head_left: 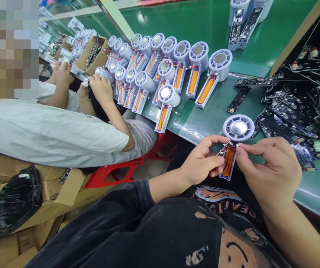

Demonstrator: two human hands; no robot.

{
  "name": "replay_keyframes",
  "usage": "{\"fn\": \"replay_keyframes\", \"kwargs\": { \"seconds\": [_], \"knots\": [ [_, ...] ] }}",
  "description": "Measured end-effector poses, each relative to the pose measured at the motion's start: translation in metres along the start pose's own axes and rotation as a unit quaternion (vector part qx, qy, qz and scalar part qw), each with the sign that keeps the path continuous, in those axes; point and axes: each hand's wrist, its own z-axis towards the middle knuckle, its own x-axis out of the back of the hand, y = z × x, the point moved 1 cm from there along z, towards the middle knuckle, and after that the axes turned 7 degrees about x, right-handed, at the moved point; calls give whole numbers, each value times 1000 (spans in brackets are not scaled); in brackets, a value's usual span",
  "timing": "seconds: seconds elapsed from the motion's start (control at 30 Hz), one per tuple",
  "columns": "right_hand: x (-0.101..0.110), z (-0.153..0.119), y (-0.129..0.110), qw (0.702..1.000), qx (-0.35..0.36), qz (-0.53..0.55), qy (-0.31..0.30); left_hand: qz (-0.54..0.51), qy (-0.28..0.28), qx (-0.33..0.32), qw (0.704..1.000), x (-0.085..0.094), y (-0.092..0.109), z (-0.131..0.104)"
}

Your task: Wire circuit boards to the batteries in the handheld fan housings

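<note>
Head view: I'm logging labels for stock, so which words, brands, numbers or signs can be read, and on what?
"Speed FAN": on the side of the handle of the front fan and on several fans behind it.
Black shirt: lettering too folded to quote surely.
Orange battery, circuit boards: markings too small.
No legible numbers or signs.
</note>
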Motion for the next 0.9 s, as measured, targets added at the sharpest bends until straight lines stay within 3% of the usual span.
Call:
{"fn": "replay_keyframes", "kwargs": {
  "seconds": [0.1,0.3,0.53,0.9],
  "knots": [
    [-1,0,1,998,55,-27,-12,12,-2,-3,1000,0,0,-1],
    [0,1,-1,997,40,-52,-36,43,1,4,999,0,2,-2],
    [5,3,0,996,55,-39,-50,119,17,-87,989,-4,5,-2],
    [0,8,9,996,34,16,-76,46,-16,-49,998,3,-4,7]
  ]
}}
